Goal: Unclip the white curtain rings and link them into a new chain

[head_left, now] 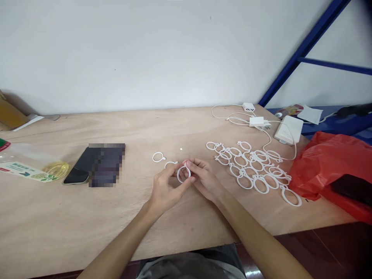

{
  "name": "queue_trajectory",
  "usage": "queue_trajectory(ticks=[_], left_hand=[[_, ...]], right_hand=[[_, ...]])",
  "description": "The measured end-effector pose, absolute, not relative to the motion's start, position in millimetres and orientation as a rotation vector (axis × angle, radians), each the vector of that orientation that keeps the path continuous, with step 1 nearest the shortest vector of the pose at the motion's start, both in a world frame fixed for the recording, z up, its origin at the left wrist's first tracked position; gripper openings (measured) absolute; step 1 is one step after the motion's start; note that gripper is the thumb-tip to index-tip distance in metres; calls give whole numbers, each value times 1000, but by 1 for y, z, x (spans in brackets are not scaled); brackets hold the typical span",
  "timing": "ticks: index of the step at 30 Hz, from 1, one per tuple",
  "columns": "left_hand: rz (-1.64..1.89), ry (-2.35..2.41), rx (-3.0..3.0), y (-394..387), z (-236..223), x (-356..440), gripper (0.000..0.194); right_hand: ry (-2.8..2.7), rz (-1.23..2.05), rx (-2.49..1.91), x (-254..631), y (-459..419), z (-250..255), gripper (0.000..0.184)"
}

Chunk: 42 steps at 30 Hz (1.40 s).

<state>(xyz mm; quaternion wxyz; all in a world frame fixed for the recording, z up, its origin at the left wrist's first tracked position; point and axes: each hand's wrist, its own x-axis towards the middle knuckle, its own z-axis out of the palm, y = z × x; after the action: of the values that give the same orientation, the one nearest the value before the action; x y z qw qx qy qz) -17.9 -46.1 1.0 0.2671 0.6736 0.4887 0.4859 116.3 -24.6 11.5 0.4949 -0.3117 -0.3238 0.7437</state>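
Observation:
Between both hands, above the wooden table (130,217), is a white plastic ring (178,176) with a small loop on its rim. My left hand (165,190) pinches the ring's lower and left side with thumb and fingers. At its top, near the small loop, my right hand (205,176) grips with thumb and fingertips. Two similar rings lie just beyond: a loose ring (158,157) in full view and another ring (170,163) partly hidden behind my left hand. A pile of white rings (252,164) spreads over the table to the right of my hands.
Left are a dark phone (78,166), a blurred-out patch and a clear bottle (31,162) lying down. A red plastic bag (316,162) with a dark object on it fills the right edge. White chargers (257,121) and cables lie behind the pile. A blue frame (305,50) leans beyond.

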Motion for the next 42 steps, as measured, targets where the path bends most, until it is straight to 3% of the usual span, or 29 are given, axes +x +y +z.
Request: queue_trajectory(ticks=[10,30,36,42], left_hand=[[1321,1233,1678,-44,-4,-17,34],[1566,1218,2127,-45,-1,-21,36],[1288,1075,1724,-47,4,-23,29],[1121,763,1042,-42,11,-19,42]], right_hand=[[-747,1781,-697,115,-22,6,16],[-787,1819,-620,120,-23,11,15],[-800,1745,-702,121,-21,6,13],[-862,1732,-734,121,-22,9,20]])
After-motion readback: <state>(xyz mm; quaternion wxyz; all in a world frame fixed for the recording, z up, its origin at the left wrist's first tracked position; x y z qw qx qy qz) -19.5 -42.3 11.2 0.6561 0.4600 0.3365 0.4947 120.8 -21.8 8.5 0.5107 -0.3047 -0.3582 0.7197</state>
